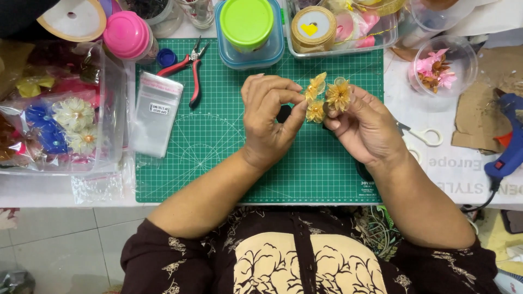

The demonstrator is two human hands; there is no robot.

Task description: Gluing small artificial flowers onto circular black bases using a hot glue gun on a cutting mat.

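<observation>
Both hands are up over the green cutting mat [229, 158] pinching a little cluster of golden mesh flowers [326, 95], three frilly sheer blooms with darker orange centres. Left hand [269, 117] closes fingertips on the left bloom, right hand [365, 128] grips the bunch from below. On the surface: a clear tub [444, 65] with pink flowers, a left-side clear box [111, 103] holding cream and blue ones, and a green-lidded container [248, 27].
</observation>
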